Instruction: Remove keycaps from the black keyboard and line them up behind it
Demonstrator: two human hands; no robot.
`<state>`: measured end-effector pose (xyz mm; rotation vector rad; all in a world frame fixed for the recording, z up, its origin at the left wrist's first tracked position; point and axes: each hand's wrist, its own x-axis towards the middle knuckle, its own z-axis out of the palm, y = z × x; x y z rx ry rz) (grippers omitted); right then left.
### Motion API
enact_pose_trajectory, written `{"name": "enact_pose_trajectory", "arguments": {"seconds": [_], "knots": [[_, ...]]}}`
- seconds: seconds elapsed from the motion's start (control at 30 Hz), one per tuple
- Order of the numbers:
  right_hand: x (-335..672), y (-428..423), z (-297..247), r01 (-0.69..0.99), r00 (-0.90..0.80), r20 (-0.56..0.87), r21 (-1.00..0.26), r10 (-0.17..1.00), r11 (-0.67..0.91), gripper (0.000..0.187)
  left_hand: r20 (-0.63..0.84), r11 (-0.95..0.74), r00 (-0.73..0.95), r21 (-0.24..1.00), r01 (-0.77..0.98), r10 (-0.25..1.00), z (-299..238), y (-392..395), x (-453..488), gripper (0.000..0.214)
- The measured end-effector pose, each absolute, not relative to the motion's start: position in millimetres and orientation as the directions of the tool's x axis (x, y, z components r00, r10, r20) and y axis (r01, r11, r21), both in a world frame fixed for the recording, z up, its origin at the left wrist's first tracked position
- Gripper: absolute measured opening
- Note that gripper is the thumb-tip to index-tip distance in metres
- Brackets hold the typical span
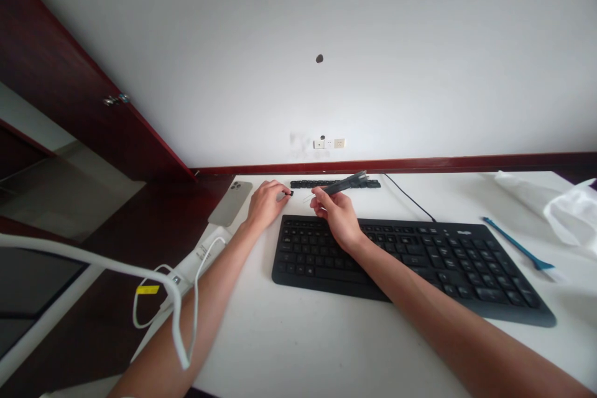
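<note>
My left hand [267,204] is closed, its thumb and fingertips pinching a small black keycap [290,193] just above the white table. To its right, my right hand [342,217] grips a dark-handled tool [344,184]. Two thin wires stick out of the tool's left end toward the keycap, and its far end looks bristly. Behind both hands lies a row of loose black keycaps [305,185], partly covered by the tool. Below the right hand and forearm is a black keyboard [321,273], whose middle keys are hidden.
A grey phone [228,206] lies at the table's left edge, with a white power strip [200,261] and looped white cable nearer. To the right are a blue brush [517,244] and a crumpled white bag [545,196]. The keyboard cable [410,198] runs toward the back edge.
</note>
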<state>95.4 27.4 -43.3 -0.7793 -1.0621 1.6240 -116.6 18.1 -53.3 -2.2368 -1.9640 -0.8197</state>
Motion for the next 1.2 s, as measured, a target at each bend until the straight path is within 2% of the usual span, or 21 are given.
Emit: {"name": "enact_pose_trajectory", "arguments": {"seconds": [0.43,1.2], "knots": [[95.4,27.7,-43.8,-0.375,-0.299,0.02,-0.922,0.954,-0.098,0.04,0.395,-0.179,0.049,0.302,0.936,0.918,-57.3,19.1,-113.6,0.019],[96.5,26.6,-43.6,-0.359,-0.315,0.023,-0.928,0.949,-0.097,0.039,0.401,-0.175,0.029,0.332,0.927,0.916,-52.7,16.5,-109.0,0.024]]}}
